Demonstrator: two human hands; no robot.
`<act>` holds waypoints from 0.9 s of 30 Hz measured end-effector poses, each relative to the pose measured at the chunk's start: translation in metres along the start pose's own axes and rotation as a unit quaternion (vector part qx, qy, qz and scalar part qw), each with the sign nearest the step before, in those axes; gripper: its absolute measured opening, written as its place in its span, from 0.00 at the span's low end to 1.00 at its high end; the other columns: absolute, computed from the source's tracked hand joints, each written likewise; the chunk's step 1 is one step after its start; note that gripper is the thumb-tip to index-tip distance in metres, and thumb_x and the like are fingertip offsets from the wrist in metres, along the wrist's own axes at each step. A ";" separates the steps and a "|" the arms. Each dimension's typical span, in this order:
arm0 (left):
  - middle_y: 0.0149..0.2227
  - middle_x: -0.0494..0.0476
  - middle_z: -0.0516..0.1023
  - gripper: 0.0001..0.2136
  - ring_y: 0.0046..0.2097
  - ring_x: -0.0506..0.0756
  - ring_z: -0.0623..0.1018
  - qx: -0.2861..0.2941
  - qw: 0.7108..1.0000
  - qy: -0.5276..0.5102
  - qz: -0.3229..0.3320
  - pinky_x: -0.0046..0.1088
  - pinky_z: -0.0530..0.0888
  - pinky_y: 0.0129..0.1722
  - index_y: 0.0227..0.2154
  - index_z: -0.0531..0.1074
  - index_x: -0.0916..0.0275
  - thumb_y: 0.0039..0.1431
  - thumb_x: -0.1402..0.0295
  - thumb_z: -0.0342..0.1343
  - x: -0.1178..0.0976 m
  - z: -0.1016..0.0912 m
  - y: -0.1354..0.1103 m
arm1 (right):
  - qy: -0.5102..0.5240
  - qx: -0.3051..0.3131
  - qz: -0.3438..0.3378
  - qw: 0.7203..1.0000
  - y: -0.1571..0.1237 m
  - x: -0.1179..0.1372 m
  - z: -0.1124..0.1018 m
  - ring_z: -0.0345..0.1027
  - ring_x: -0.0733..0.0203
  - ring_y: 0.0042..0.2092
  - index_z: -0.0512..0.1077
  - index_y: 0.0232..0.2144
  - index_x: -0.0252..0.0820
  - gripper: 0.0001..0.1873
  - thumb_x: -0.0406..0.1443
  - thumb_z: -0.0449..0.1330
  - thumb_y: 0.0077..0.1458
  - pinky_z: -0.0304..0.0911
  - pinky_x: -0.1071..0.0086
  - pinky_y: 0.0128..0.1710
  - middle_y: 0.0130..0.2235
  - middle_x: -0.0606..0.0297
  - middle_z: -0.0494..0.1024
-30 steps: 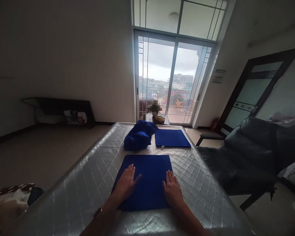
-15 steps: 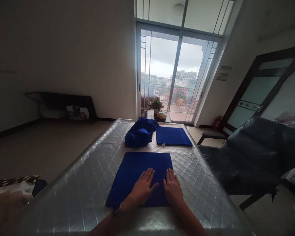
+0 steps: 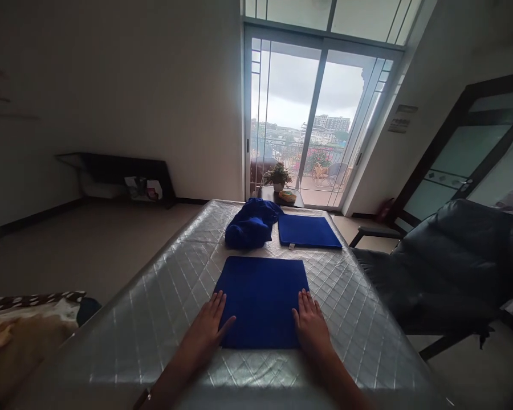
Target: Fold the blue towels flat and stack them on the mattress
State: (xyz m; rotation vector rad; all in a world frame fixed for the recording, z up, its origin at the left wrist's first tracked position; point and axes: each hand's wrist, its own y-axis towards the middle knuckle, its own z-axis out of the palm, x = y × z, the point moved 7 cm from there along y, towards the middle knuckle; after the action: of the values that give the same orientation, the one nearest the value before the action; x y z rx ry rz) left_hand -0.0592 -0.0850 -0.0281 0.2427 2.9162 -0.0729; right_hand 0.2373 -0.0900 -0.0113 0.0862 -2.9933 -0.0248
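Nearest me: left hand (image 3: 207, 320), open, palm down, fingers extended, at left edge of flat blue cloth (image 3: 263, 302); right hand (image 3: 311, 322), likewise spread flat, at its right edge. I see this cloth lying between both hands on silver quilted surface (image 3: 145, 330). Off to right, dark armchair (image 3: 427, 267). Beyond cloth, crumpled blue heap (image 3: 251, 226); right of heap, second flat blue piece (image 3: 310, 232), white tag (image 3: 292, 246) at near edge. Farther, potted plant (image 3: 277, 175) before glass sliding door (image 3: 284, 97).
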 end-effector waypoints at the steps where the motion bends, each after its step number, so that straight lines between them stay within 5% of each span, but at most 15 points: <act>1: 0.70 0.55 0.41 0.37 0.71 0.56 0.44 -0.003 1.000 0.002 0.000 0.39 0.48 0.69 0.68 0.45 0.64 0.63 0.43 0.33 0.001 0.000 0.000 | 0.001 0.007 -0.001 1.000 -0.006 0.000 0.001 0.33 0.58 0.70 0.49 0.67 0.30 0.31 0.41 0.38 0.66 0.33 0.59 0.68 0.69 0.59 0.45; 5: 0.70 0.54 0.41 0.36 0.71 0.57 0.46 -0.010 1.000 0.004 0.007 0.40 0.49 0.69 0.67 0.46 0.60 0.63 0.43 0.34 -0.002 0.000 0.001 | 0.023 0.036 0.011 0.999 -0.030 -0.002 0.004 0.34 0.59 0.70 0.49 0.67 0.34 0.32 0.42 0.39 0.66 0.35 0.61 0.68 0.69 0.62 0.43; 7: 0.70 0.55 0.42 0.34 0.70 0.57 0.47 -0.006 1.000 -0.011 0.028 0.41 0.52 0.68 0.67 0.46 0.59 0.64 0.44 0.33 -0.020 0.000 0.005 | 0.036 0.049 0.012 0.998 -0.036 -0.001 0.004 0.33 0.60 0.70 0.47 0.67 0.35 0.32 0.44 0.38 0.66 0.34 0.62 0.68 0.69 0.65 0.40; 13: 0.69 0.60 0.49 0.32 0.69 0.59 0.52 -0.023 0.967 -0.041 0.252 0.42 0.58 0.67 0.67 0.49 0.60 0.66 0.47 0.36 -0.150 0.004 0.013 | 0.036 0.063 0.008 0.997 -0.037 0.003 -0.003 0.31 0.59 0.70 0.44 0.67 0.32 0.33 0.44 0.37 0.67 0.34 0.60 0.68 0.69 0.62 0.38; 16: 0.69 0.58 0.50 0.32 0.69 0.58 0.54 -0.041 0.945 -0.043 0.321 0.42 0.60 0.66 0.68 0.43 0.57 0.66 0.48 0.38 -0.188 0.012 0.007 | 0.020 0.067 0.004 0.998 -0.038 0.004 -0.001 0.30 0.58 0.70 0.46 0.67 0.34 0.31 0.42 0.37 0.67 0.34 0.58 0.68 0.69 0.62 0.39; 21: 0.69 0.49 0.45 0.32 0.69 0.59 0.55 -0.041 0.952 -0.026 0.303 0.41 0.61 0.66 0.67 0.35 0.51 0.66 0.48 0.37 -0.170 0.026 -0.010 | 0.016 0.044 0.011 0.999 -0.040 0.002 0.002 0.30 0.57 0.70 0.47 0.67 0.36 0.30 0.42 0.38 0.67 0.34 0.55 0.68 0.69 0.62 0.39; 27: 0.69 0.48 0.46 0.28 0.69 0.58 0.54 -0.036 0.980 0.015 0.197 0.44 0.62 0.65 0.65 0.32 0.47 0.67 0.53 0.38 -0.095 0.038 -0.026 | 0.039 0.053 0.026 0.997 -0.039 0.002 0.001 0.30 0.57 0.70 0.45 0.67 0.37 0.31 0.43 0.39 0.66 0.34 0.55 0.68 0.69 0.66 0.37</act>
State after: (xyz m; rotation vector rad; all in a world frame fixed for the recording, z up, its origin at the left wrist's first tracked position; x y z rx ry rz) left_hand 0.0353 -0.1281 -0.0436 0.8059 2.8310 0.0987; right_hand 0.2379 -0.1290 -0.0126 0.0202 -2.9161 0.1403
